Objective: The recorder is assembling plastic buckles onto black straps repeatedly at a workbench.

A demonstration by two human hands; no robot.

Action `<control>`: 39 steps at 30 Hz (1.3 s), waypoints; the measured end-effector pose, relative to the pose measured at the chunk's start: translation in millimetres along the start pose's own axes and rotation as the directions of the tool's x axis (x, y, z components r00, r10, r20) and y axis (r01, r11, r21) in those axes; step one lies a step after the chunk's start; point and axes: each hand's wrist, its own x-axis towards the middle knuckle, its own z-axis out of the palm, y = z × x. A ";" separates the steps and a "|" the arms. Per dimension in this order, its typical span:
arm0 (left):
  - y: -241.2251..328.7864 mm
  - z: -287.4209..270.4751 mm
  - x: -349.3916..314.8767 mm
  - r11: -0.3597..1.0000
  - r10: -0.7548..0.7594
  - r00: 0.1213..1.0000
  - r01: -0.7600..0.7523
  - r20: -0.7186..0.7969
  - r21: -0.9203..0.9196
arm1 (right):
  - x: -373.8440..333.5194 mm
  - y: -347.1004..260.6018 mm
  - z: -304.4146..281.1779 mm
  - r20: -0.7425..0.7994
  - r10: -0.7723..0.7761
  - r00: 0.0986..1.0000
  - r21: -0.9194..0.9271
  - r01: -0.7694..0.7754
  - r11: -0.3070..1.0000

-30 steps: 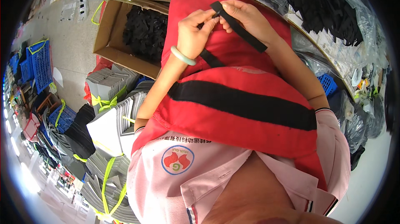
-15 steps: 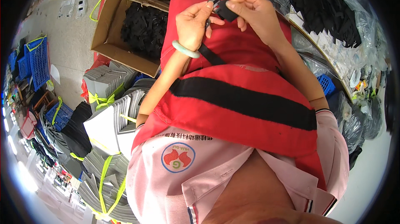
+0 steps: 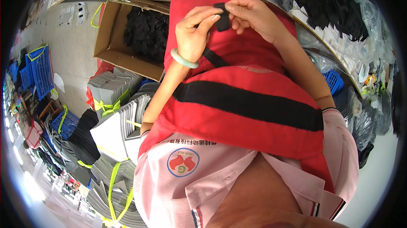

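Note:
Above my lap, both hands meet at a small folded piece of black strap point(image 3: 223, 23). My left hand point(image 3: 196, 30), with a pale green bangle point(image 3: 184, 58) at its wrist, pinches the strap's left side between thumb and fingers. On the other side, my right hand point(image 3: 255, 18) grips its upper right edge with thumb and forefinger, the other fingers curled. Whether a buckle sits inside the strap is hidden. Beneath them spreads a red apron point(image 3: 250, 45) with a wide black band point(image 3: 250, 105).
An open cardboard box point(image 3: 127, 63) full of small black pieces stands at the left. Below it are tied stacks of grey sheets point(image 3: 112, 132). To the right, a worktable point(image 3: 326, 37) bears a heap of black straps point(image 3: 330, 9) and clear plastic. Blue baskets point(image 3: 40, 71) stand farther left.
The dark buckle-like part seen at my left fingers is no longer visible. The black strap has turned more upright and shifted slightly left, and my hands have come closer together.

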 end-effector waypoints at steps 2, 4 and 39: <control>0.7 0.8 -5.1 1.000 0.014 0.999 -0.014 0.035 0.012 | 0.1 -3.7 -6.8 0.032 0.021 0.999 -0.075 -0.019 0.997; 2.3 0.0 -9.2 1.000 -0.001 0.997 -0.001 0.076 0.025 | -1.0 -3.0 -5.3 0.067 0.045 0.997 -0.151 -0.035 0.988; -36.4 -54.4 -11.5 0.855 -0.429 0.901 0.430 0.071 -0.289 | -44.8 -53.5 -180.4 0.127 -0.901 0.416 -0.968 0.249 -0.021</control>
